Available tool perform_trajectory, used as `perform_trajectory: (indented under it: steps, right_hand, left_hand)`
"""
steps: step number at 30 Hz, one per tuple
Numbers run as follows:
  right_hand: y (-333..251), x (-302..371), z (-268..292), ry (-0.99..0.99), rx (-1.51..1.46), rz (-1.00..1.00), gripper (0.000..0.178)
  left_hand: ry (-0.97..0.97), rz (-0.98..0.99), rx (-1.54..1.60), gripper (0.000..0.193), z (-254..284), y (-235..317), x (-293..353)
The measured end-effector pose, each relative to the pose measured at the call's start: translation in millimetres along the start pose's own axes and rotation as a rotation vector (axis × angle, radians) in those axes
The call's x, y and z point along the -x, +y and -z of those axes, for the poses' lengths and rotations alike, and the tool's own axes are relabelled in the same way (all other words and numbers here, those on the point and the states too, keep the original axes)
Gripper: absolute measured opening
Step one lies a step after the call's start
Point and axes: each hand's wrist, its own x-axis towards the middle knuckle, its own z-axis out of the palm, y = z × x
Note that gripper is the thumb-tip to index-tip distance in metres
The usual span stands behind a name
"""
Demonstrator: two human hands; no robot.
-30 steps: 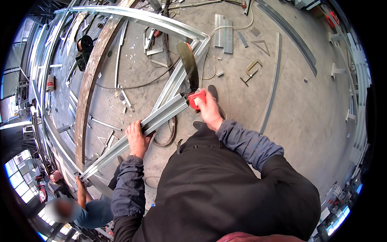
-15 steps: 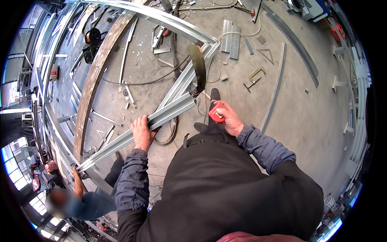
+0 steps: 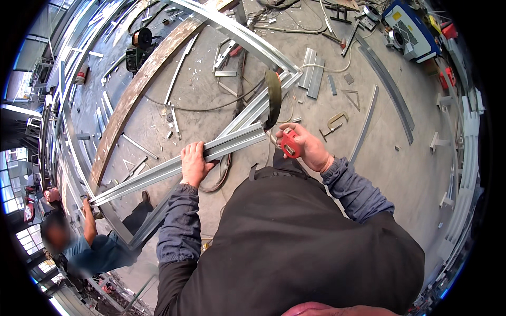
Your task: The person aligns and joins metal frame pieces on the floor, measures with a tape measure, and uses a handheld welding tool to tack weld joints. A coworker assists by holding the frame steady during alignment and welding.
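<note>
My left hand (image 3: pixel 195 164) is closed around a long galvanized steel profile (image 3: pixel 237 141), thumb on the near side and fingers over the top. The profile slants from in front of me toward the lower left, where a co-worker's hand (image 3: pixel 87 203) is at its far end. A red tape measure (image 3: pixel 291 144) sits in my right hand (image 3: pixel 314 151), just right of the profile's near end. I see no blade drawn out of it. A curved dark olive piece (image 3: pixel 274 100) stands by that end, over the joined steel frame (image 3: pixel 253 108).
A G-clamp (image 3: pixel 337 120), a metal triangle (image 3: pixel 351 99) and flat strips (image 3: pixel 314 79) lie on the concrete floor at right. A rusty beam (image 3: pixel 137 89) and cables (image 3: pixel 205 109) cross the left side. A blue-and-white machine (image 3: pixel 408 29) stands far right.
My right hand has turned the red tape measure and shifted it slightly right. My left hand keeps its hold on the profile. The whole view has swung a little.
</note>
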Motion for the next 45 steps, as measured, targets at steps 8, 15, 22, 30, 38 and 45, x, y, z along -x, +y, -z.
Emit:
perform_trajectory:
  steps: [8, 15, 22, 30, 38, 45]
  right_hand:
    - [-16.9, -33.2, -94.4, -0.205, 1.145, 0.137, 0.077]
    - [-5.1, -61.0, -134.3, -0.422, 1.434, 0.255, 0.091]
    - [2.4, -71.0, -154.3, -0.57, 1.489, 0.208, 0.084]
    - [-108.5, -63.0, -87.7, -0.438, 1.664, -0.066, 0.058]
    - [-235.1, -14.0, 94.5, -0.145, 1.363, -0.601, 0.046]
    - [-167.8, -26.2, -9.6, -0.242, 1.319, -0.575, 0.025]
  left_hand:
    - [0.055, 0.154, 0.897, 0.04, 59.9, 90.0, 5.6]
    - [0.035, 0.393, 1.691, 0.02, 51.0, 118.3, 18.6]
    - [-0.014, 0.474, 1.687, 0.036, 67.2, 107.3, 44.0]
    - [0.418, 0.679, 1.763, 0.017, 143.8, -52.8, 132.7]
    - [2.002, 0.812, 1.635, 0.019, 221.5, -360.5, 329.0]
    - [1.369, 0.546, 1.965, 0.035, 136.8, -239.7, 177.8]
